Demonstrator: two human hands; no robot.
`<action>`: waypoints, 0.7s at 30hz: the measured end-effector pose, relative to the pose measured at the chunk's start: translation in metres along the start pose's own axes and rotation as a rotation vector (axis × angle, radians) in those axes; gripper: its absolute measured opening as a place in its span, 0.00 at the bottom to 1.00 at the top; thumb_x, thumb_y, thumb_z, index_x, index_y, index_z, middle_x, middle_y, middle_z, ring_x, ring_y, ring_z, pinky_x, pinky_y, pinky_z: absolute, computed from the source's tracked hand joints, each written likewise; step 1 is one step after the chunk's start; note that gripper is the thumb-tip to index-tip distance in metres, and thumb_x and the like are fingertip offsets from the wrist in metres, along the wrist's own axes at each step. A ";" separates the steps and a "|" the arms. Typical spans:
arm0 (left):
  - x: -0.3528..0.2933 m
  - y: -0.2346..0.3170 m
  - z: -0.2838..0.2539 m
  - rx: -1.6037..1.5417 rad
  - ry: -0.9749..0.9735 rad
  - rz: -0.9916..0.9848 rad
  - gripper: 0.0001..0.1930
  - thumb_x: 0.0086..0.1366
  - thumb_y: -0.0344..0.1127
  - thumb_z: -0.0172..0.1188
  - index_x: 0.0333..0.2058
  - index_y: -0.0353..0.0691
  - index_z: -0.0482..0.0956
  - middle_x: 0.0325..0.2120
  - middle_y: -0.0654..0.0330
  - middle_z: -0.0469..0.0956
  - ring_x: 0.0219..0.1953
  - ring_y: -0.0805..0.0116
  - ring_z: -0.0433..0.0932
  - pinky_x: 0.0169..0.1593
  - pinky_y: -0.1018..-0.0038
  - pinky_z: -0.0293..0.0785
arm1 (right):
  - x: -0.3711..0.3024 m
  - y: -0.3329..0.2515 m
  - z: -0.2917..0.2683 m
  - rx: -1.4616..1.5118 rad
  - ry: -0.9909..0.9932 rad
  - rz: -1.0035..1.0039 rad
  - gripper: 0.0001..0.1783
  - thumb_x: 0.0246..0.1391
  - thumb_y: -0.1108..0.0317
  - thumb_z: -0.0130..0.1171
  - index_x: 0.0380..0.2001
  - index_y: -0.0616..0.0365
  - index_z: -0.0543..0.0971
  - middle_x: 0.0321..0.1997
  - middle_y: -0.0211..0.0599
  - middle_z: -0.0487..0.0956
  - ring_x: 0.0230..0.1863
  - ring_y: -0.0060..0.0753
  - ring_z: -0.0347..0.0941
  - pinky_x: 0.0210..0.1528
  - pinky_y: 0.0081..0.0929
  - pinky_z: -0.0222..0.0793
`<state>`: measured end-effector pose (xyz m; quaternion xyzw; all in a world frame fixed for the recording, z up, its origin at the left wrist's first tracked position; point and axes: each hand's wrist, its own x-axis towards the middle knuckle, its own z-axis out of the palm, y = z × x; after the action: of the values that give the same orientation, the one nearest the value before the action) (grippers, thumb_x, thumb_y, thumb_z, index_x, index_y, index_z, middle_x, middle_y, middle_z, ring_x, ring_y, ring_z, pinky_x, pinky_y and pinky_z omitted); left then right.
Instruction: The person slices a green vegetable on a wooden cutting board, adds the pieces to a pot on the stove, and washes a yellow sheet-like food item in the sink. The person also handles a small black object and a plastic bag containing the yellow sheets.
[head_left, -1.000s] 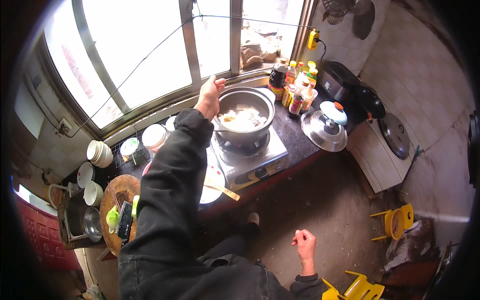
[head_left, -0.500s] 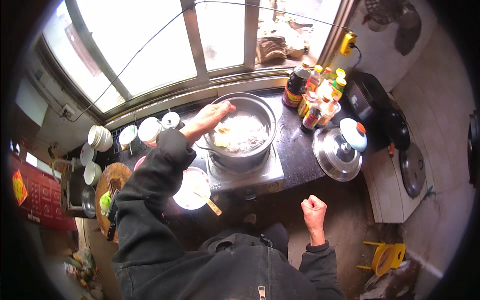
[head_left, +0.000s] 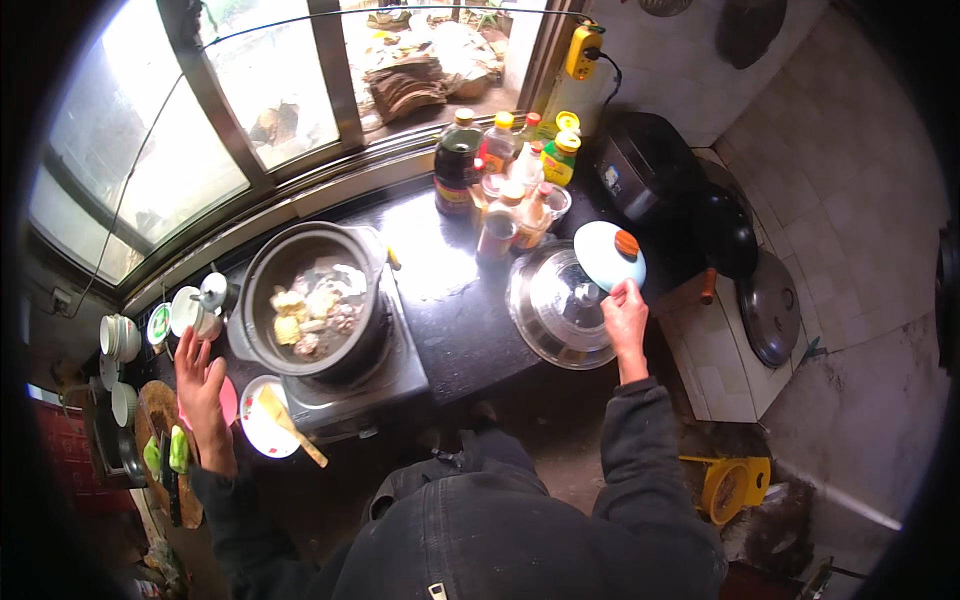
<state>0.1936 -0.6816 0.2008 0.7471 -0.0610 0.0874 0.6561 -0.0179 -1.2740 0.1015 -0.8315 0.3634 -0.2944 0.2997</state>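
Note:
A grey pot with pale, yellowish chunks of food in liquid stands on the stove. To its left, my left hand hovers open with fingers apart, above a pink dish. At the counter's right, my right hand has its fingers closed on the near rim of a light-blue lid with an orange-brown knob. That lid overlaps a larger see-through lid. How my right fingertips grip the rim is partly hidden.
Several sauce bottles crowd the counter behind the lids, beside a black box-shaped container. A white bowl with a wooden spatula sits near the front edge. Farther left, a round chopping board holds green vegetable pieces and a knife.
My left hand has moved from over the pot out to its left. My right hand, a fist before, has reached forward to the light-blue lid. The view has swung right.

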 end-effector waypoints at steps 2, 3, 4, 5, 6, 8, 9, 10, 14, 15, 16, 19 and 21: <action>-0.019 -0.004 0.004 -0.062 0.152 -0.061 0.30 0.66 0.22 0.56 0.66 0.35 0.61 0.64 0.47 0.65 0.50 0.59 0.79 0.60 0.67 0.71 | 0.036 0.044 -0.012 -0.075 -0.002 0.048 0.09 0.48 0.74 0.57 0.35 0.55 0.73 0.21 0.45 0.78 0.29 0.54 0.79 0.33 0.41 0.72; -0.025 -0.007 0.006 -0.059 0.191 -0.039 0.28 0.67 0.22 0.55 0.65 0.34 0.63 0.64 0.48 0.66 0.46 0.59 0.82 0.57 0.67 0.75 | 0.052 0.066 -0.017 -0.172 -0.024 0.071 0.12 0.47 0.74 0.57 0.38 0.52 0.74 0.24 0.46 0.80 0.31 0.53 0.80 0.35 0.41 0.73; -0.032 -0.008 0.007 -0.106 0.260 -0.149 0.25 0.68 0.24 0.55 0.64 0.35 0.65 0.63 0.50 0.67 0.40 0.61 0.83 0.50 0.69 0.79 | 0.070 0.085 -0.015 -0.146 -0.063 0.250 0.15 0.47 0.74 0.57 0.41 0.49 0.75 0.31 0.45 0.82 0.37 0.50 0.81 0.41 0.43 0.74; -0.042 -0.012 0.013 -0.155 0.329 -0.154 0.24 0.68 0.24 0.55 0.62 0.34 0.68 0.62 0.51 0.70 0.36 0.63 0.83 0.45 0.71 0.80 | 0.088 0.104 -0.013 -0.188 -0.098 0.264 0.23 0.45 0.75 0.57 0.48 0.47 0.76 0.44 0.46 0.82 0.49 0.49 0.79 0.51 0.43 0.72; -0.051 -0.013 0.016 -0.099 0.347 -0.129 0.23 0.68 0.25 0.56 0.61 0.33 0.69 0.60 0.51 0.71 0.34 0.64 0.84 0.44 0.71 0.80 | 0.105 0.120 -0.011 -0.291 -0.170 -0.003 0.29 0.46 0.74 0.59 0.55 0.48 0.74 0.54 0.46 0.78 0.58 0.49 0.74 0.60 0.42 0.68; -0.071 -0.011 0.023 -0.097 0.386 -0.109 0.22 0.67 0.22 0.52 0.60 0.29 0.69 0.59 0.49 0.72 0.35 0.62 0.84 0.45 0.71 0.80 | 0.137 0.145 0.007 -0.265 -0.249 0.138 0.34 0.46 0.67 0.67 0.59 0.50 0.72 0.59 0.49 0.75 0.61 0.52 0.71 0.63 0.42 0.66; -0.081 -0.009 0.025 -0.104 0.413 -0.165 0.22 0.65 0.19 0.48 0.58 0.27 0.70 0.56 0.50 0.73 0.37 0.60 0.85 0.47 0.70 0.80 | 0.152 0.155 0.013 -0.342 -0.284 0.158 0.35 0.46 0.64 0.69 0.60 0.50 0.71 0.59 0.51 0.74 0.61 0.53 0.70 0.63 0.43 0.66; -0.088 -0.006 0.029 -0.133 0.409 -0.148 0.21 0.64 0.18 0.44 0.56 0.26 0.70 0.54 0.50 0.74 0.39 0.58 0.85 0.48 0.70 0.80 | 0.164 0.163 0.021 -0.423 -0.324 0.170 0.38 0.48 0.58 0.68 0.62 0.49 0.68 0.61 0.51 0.73 0.62 0.54 0.69 0.63 0.44 0.66; -0.110 0.011 0.041 -0.077 0.438 -0.176 0.23 0.61 0.16 0.41 0.56 0.27 0.70 0.55 0.48 0.73 0.52 0.55 0.81 0.56 0.69 0.75 | 0.199 0.168 0.045 -0.634 -0.475 0.217 0.44 0.49 0.49 0.66 0.68 0.42 0.63 0.63 0.50 0.72 0.63 0.54 0.69 0.65 0.46 0.64; -0.114 0.015 0.044 0.075 0.414 -0.133 0.23 0.62 0.17 0.42 0.55 0.28 0.71 0.57 0.47 0.72 0.56 0.55 0.77 0.59 0.69 0.72 | 0.203 0.167 0.047 -0.643 -0.494 0.232 0.44 0.49 0.49 0.66 0.68 0.42 0.62 0.63 0.50 0.71 0.64 0.54 0.68 0.65 0.46 0.64; -0.115 0.018 0.050 0.152 0.393 -0.133 0.22 0.62 0.17 0.43 0.55 0.28 0.72 0.59 0.46 0.71 0.60 0.55 0.74 0.62 0.68 0.68 | 0.207 0.166 0.049 -0.656 -0.492 0.256 0.44 0.49 0.49 0.66 0.68 0.43 0.62 0.64 0.50 0.70 0.64 0.55 0.67 0.65 0.47 0.64; -0.102 0.023 0.062 0.620 0.219 -0.024 0.17 0.59 0.23 0.51 0.46 0.34 0.80 0.62 0.44 0.68 0.69 0.49 0.61 0.68 0.60 0.58 | 0.216 0.165 0.053 -0.561 -0.478 0.231 0.43 0.45 0.52 0.68 0.66 0.47 0.67 0.63 0.50 0.72 0.64 0.56 0.67 0.66 0.44 0.63; -0.080 0.018 0.076 0.863 0.119 0.088 0.15 0.57 0.26 0.54 0.43 0.36 0.82 0.61 0.45 0.69 0.70 0.47 0.57 0.69 0.55 0.54 | 0.221 0.166 0.054 -0.491 -0.434 0.209 0.41 0.41 0.57 0.70 0.62 0.51 0.71 0.57 0.47 0.77 0.60 0.48 0.72 0.63 0.36 0.66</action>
<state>0.1156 -0.7608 0.1926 0.9432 -0.0127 0.1757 0.2818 0.0734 -1.5235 0.0088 -0.8803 0.4347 0.0179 0.1894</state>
